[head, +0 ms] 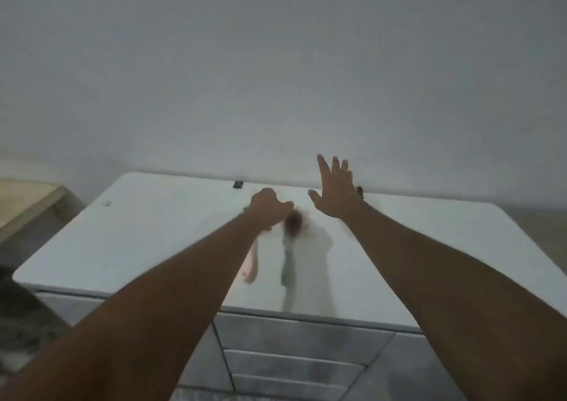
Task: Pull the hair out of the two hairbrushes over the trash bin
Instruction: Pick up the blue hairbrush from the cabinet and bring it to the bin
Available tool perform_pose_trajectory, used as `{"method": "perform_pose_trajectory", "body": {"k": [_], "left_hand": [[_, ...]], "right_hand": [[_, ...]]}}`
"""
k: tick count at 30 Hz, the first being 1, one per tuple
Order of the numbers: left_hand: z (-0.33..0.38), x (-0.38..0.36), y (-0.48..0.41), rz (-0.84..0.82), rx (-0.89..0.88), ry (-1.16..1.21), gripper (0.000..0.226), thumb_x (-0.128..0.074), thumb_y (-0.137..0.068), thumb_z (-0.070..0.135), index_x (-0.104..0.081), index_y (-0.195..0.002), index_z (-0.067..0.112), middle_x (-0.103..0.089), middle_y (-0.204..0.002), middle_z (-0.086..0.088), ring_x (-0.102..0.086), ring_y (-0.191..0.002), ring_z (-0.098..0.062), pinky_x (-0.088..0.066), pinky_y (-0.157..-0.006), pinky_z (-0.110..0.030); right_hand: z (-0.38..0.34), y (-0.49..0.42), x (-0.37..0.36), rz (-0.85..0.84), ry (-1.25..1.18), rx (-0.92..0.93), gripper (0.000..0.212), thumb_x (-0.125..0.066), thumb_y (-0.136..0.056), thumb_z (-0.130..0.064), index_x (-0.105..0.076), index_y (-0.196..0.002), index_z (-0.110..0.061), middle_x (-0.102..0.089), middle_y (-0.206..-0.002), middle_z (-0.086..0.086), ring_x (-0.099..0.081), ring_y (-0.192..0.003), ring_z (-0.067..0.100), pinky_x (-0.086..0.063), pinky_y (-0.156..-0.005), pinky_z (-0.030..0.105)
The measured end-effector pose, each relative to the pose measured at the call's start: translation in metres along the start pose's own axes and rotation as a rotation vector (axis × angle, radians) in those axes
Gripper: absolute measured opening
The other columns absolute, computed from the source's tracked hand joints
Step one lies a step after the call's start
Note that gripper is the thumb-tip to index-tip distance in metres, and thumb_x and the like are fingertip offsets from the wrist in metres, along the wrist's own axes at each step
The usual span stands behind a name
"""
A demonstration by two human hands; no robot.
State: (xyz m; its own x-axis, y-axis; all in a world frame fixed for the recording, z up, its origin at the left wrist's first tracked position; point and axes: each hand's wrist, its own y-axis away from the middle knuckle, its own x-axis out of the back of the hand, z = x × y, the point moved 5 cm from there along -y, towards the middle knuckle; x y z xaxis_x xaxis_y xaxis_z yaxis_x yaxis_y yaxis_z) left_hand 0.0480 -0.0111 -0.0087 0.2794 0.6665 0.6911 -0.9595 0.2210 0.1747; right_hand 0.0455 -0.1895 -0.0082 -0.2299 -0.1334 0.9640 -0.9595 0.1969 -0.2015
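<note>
Beside the left hand [270, 209] lies a blurred hairbrush [293, 224].

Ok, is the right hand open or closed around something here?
Open. The right hand has its fingers straight and spread above the white dresser top, and nothing is held in them.

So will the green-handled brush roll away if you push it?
Probably not. The green-handled brush looks long and lies flat on the glossy white dresser top, so it would likely slide or spin. The brown hair clump on its head looks soft and light. The picture is blurry, so this is a guess.
</note>
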Motion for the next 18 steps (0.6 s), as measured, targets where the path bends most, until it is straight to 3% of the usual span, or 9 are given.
{"method": "perform_pose_trajectory", "body": {"k": [4, 7, 10, 12, 16, 18], "left_hand": [[-0.023, -0.032, 0.005, -0.086, -0.06, -0.153, 0.029, -0.06, -0.086, 0.031, -0.058, -0.091, 0.003, -0.064, -0.082, -0.008, -0.069, -0.072, -0.027, -0.062, -0.062, -0.039], [-0.034, -0.059, 0.013, -0.132, -0.116, -0.24, 0.031, -0.061, -0.084, 0.034, -0.06, -0.082, 0.004, -0.064, -0.079, -0.011, -0.069, -0.074, -0.026, -0.062, -0.06, -0.039], [-0.036, -0.074, 0.02, -0.061, -0.21, -0.402, 0.036, -0.063, -0.085, 0.041, -0.056, -0.069, 0.009, -0.061, -0.06, -0.003, -0.06, -0.048, -0.013, -0.052, -0.048, -0.023], [-0.038, -0.076, 0.026, -0.005, -0.226, -0.441, 0.027, -0.062, -0.081, 0.027, -0.054, -0.061, 0.009, -0.057, -0.043, 0.001, -0.053, -0.034, -0.01, -0.043, -0.041, -0.019], [-0.041, -0.072, 0.035, 0.087, -0.182, -0.284, 0.017, -0.052, -0.078, 0.004, -0.045, -0.063, 0.008, -0.05, -0.058, -0.006, -0.048, -0.045, -0.016, -0.034, -0.037, -0.016], [-0.043, -0.068, 0.036, 0.085, -0.097, -0.056, 0.016, -0.052, -0.082, 0.0, -0.046, -0.068, 0.006, -0.05, -0.066, -0.011, -0.051, -0.054, -0.022, -0.044, -0.043, -0.022]], "right_hand": [[0.008, 0.017, -0.037, 0.016, 0.067, 0.003, 0.087, -0.055, -0.093, -0.042, -0.001, -0.156, -0.015, -0.008, -0.159, 0.028, -0.004, -0.146, 0.05, -0.013, -0.119, 0.056], [0.017, 0.029, -0.06, 0.044, 0.067, 0.006, 0.081, -0.052, -0.096, -0.035, -0.002, -0.156, -0.015, -0.007, -0.159, 0.027, -0.002, -0.147, 0.049, -0.01, -0.12, 0.055], [0.026, 0.04, -0.071, 0.092, 0.054, 0.007, 0.076, -0.051, -0.096, -0.029, -0.006, -0.156, -0.015, -0.01, -0.158, 0.026, -0.003, -0.147, 0.05, -0.01, -0.12, 0.056], [0.027, 0.05, -0.076, 0.106, 0.044, 0.009, 0.076, -0.052, -0.095, -0.028, -0.007, -0.155, -0.015, -0.012, -0.158, 0.026, -0.004, -0.146, 0.049, -0.01, -0.12, 0.056], [0.027, 0.064, -0.079, 0.099, 0.03, 0.003, 0.074, -0.05, -0.097, -0.028, -0.007, -0.155, -0.016, -0.01, -0.159, 0.026, -0.003, -0.147, 0.048, -0.009, -0.121, 0.054], [0.026, 0.068, -0.077, 0.106, 0.028, 0.001, 0.074, -0.05, -0.096, -0.029, -0.008, -0.155, -0.017, -0.011, -0.159, 0.025, -0.003, -0.147, 0.048, -0.01, -0.121, 0.054]]}}
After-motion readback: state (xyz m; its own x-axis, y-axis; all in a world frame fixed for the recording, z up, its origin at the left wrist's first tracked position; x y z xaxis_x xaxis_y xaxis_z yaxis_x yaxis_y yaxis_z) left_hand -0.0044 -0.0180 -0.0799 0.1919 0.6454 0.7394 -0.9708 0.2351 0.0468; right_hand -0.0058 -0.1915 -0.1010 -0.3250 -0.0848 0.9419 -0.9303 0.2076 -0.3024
